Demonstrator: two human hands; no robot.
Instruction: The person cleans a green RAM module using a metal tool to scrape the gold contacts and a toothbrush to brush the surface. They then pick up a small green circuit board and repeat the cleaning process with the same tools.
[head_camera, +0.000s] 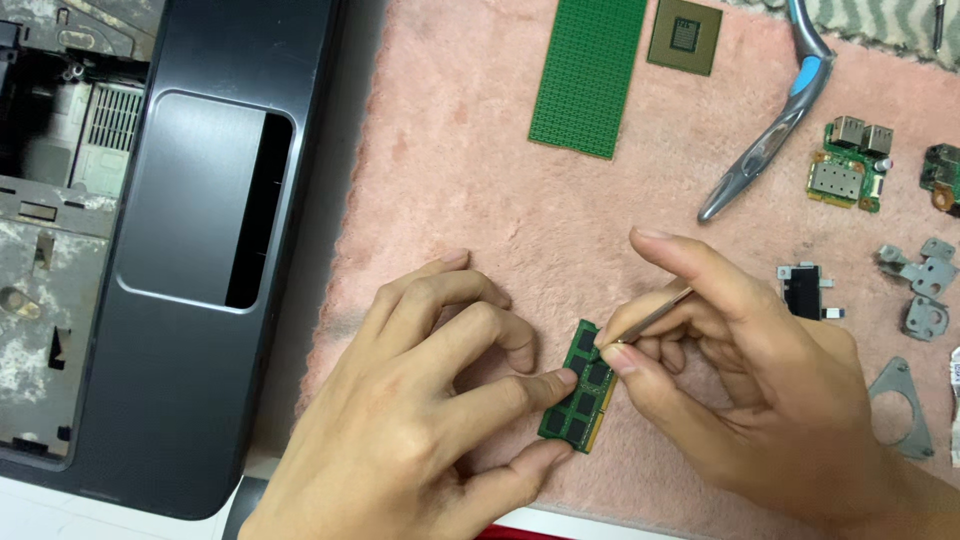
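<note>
We are pinching the memory stick (581, 388) with our left hand (430, 410) while our right hand (760, 370) is gripping a thin metal tool (655, 315), probing its chips; steadiness matters next.

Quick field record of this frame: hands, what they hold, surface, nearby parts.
left hand: pins memory module by its edges with the fingertips
right hand: pinches thin metal tool, tip on module's upper end
surface: pink fuzzy mat
above: green perforated board, square chip, grey-blue pliers handles
right: small port board, metal brackets
left: opened laptop shell
</note>
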